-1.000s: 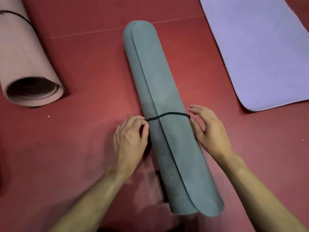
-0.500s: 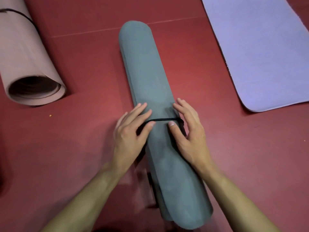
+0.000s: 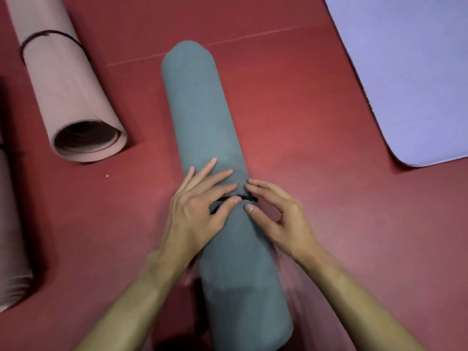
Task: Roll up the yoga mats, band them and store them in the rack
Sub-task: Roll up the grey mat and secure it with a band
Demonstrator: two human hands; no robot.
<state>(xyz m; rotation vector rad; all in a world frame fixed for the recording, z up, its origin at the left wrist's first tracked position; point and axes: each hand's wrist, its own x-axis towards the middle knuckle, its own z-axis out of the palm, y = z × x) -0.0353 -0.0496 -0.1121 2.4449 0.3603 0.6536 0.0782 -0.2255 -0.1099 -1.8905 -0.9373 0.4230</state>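
A rolled grey-green yoga mat point(image 3: 202, 117) lies lengthwise on the red floor in the middle of the view. A thin black band point(image 3: 247, 198) runs round its middle, mostly covered by my hands. My left hand point(image 3: 200, 211) lies flat on top of the roll, fingers spread across the band. My right hand point(image 3: 278, 214) touches the roll's right side with curved fingers, fingertips at the band. Whether the right fingers pinch the band I cannot tell.
A rolled pink mat point(image 3: 65, 92) with a black band lies at the upper left, open end toward me. Another rolled mat point(image 3: 10, 224) shows at the left edge. A lavender mat point(image 3: 405, 72) lies flat at the upper right. Red floor point(image 3: 329, 211) surrounds everything.
Both hands came from the roll's sides onto its top at the band. The roll turned so its loose flap edge is out of sight. The camera moved closer.
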